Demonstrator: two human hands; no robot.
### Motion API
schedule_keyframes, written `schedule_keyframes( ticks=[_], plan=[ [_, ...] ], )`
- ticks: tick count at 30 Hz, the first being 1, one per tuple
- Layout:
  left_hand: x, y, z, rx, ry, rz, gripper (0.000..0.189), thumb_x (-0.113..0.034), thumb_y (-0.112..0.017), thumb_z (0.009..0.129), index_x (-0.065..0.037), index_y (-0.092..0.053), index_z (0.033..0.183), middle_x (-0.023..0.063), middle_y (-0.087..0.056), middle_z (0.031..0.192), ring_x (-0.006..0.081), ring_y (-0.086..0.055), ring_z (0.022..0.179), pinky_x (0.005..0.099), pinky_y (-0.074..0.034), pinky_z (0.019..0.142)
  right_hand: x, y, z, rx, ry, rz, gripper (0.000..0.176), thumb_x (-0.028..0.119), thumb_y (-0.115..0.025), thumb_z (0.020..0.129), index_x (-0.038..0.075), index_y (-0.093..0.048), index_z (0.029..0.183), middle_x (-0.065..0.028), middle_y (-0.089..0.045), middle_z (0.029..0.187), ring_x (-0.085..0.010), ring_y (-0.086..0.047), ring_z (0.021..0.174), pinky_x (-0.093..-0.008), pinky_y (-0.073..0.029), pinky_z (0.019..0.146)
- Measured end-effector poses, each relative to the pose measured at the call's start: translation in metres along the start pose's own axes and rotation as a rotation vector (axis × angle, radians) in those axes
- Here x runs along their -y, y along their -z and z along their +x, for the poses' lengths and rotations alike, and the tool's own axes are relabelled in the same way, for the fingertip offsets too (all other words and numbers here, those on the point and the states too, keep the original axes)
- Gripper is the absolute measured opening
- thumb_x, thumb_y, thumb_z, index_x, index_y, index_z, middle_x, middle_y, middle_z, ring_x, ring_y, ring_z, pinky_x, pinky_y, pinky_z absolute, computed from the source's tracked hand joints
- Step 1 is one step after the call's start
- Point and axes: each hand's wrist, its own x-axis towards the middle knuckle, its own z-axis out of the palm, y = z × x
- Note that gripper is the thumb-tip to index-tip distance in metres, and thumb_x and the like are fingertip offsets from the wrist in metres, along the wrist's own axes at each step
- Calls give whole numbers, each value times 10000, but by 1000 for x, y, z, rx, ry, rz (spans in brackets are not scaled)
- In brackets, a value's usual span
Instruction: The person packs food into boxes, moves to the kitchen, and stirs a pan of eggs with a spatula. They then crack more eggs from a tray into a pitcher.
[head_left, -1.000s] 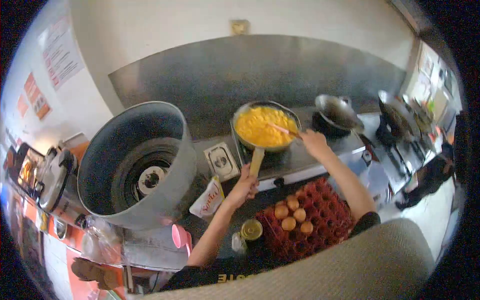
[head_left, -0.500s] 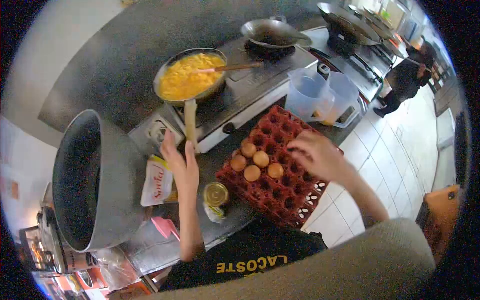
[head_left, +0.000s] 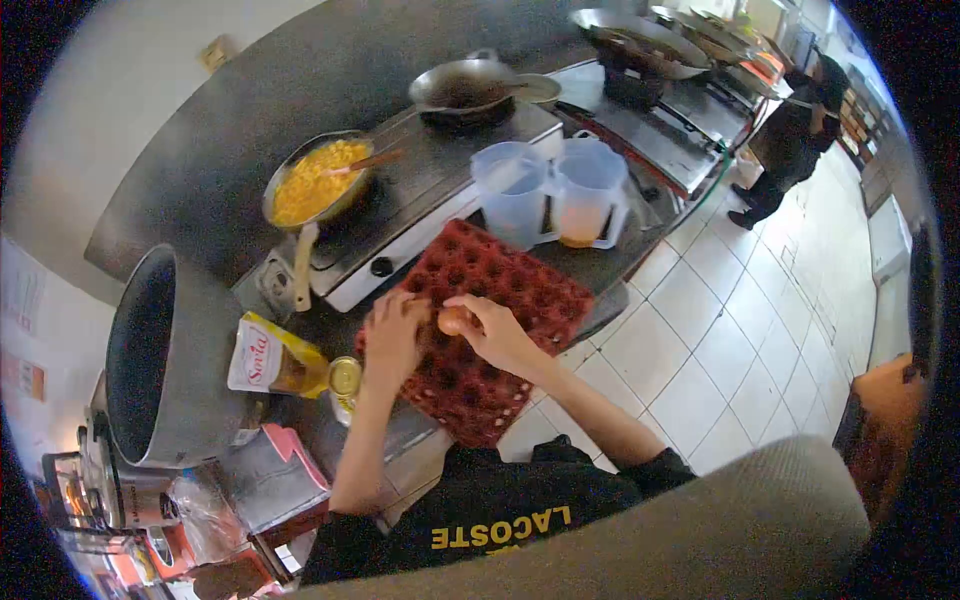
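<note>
A dark red egg tray (head_left: 465, 400) lies on the counter in front of me, its cups showing around my hands. My right hand (head_left: 500, 345) is closed on a brown egg (head_left: 455, 320) above the middle of the tray. On the tray's left side, my left hand (head_left: 397, 335) has its fingers curled downward; what they hold is hidden. Beside my left wrist stand a gold-lidded can (head_left: 345, 376) and a yellow-and-white Sovia pouch (head_left: 275, 360).
Scrambled egg fills a pan (head_left: 312, 222) on the stove, a spatula (head_left: 365, 162) in it. Two clear plastic jugs (head_left: 510, 190) stand behind the tray. A large grey pot (head_left: 205, 355) is at left. Farther right, another person (head_left: 795, 130) stands near woks.
My left hand has moved from beside the pan handle onto the tray. My right hand now holds an egg. The other eggs no longer show. The view has shifted right.
</note>
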Motion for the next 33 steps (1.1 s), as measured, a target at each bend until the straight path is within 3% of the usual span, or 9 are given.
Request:
schedule_keyframes(
  ticks=[6, 17, 20, 21, 22, 24, 27, 30, 33],
  plan=[
    [-3, -22, 4, 31, 71, 51, 377, -124, -649, 756, -129, -598, 1130, 65, -526, 1157, 281, -464, 1119, 436, -397, 929, 10, 99, -95, -95, -517, 1230, 292, 188, -436, 972, 107, -489, 1248, -88, -531, 1195, -199, -585, 1005, -359, -488, 898],
    [-104, 50, 30, -184, 214, -268, 475, -280, -667, 827, -29, -519, 1202, 157, -517, 1128, 312, -523, 1017, 400, -432, 865, -122, 196, -217, -427, -975, 1181, 235, 327, -519, 920, 119, -548, 1026, -36, -577, 884, -170, -564, 743, -256, -445, 593],
    [-169, 53, 21, 246, 100, -1682, 501, -446, -450, 948, 15, -525, 1128, 105, -556, 1002, 165, -558, 860, 301, -454, 746, -144, 209, -220, -354, -988, 1084, 239, 322, -527, 914, 96, -556, 987, -21, -559, 826, -146, -535, 716, -298, -457, 621],
    [-191, 51, 28, 624, 111, -1911, 436, -388, -416, 978, 4, -524, 1135, 92, -556, 1014, 163, -559, 864, 300, -466, 750, -150, 214, -217, -340, -1034, 1064, 237, 316, -521, 917, 93, -555, 990, -23, -557, 821, -143, -533, 712, -297, -454, 613],
    [-207, 22, 37, 954, 47, -1935, 368, -326, -395, 997, -14, -527, 1138, 64, -559, 1005, 146, -557, 881, 290, -470, 770, -155, 217, -215, -328, -1082, 1042, 235, 310, -516, 921, 90, -555, 992, -25, -555, 816, -140, -531, 707, -295, -451, 606],
    [-242, -51, 48, 1082, -218, -1856, 394, -368, -407, 990, -26, -519, 1150, 57, -563, 956, 145, -556, 874, 290, -469, 787, -164, 220, -214, -264, -1005, 962, 255, 318, -522, 932, 76, -552, 1006, -21, -550, 821, -127, -517, 697, -263, -435, 587],
    [-277, -140, 50, 1387, -94, -1799, 393, -381, -413, 985, -44, -515, 1160, 45, -547, 1028, 141, -548, 916, 296, -470, 836, -226, 223, -239, -98, -774, 1045, 308, 349, -539, 933, 59, -562, 1035, -12, -554, 834, -115, -521, 733, -251, -434, 595],
    [-302, -223, 38, 1524, 17, -1795, 426, -400, -439, 969, -38, -494, 1187, 52, -541, 1105, 158, -553, 964, 331, -482, 846, -219, 236, -217, -152, -1152, 820, 211, 232, -503, 936, 46, -561, 1016, 3, -505, 713, -111, -470, 600, -272, -414, 539],
    [-310, -285, 25, 1505, 263, -1595, 485, -444, -469, 945, -50, -457, 1229, 70, -525, 1172, 199, -554, 1027, 373, -495, 853, -268, 247, -219, 29, -1174, 772, 222, 235, -529, 933, 45, -575, 1038, 3, -537, 727, -86, -510, 611, -219, -423, 550]
  ],
)
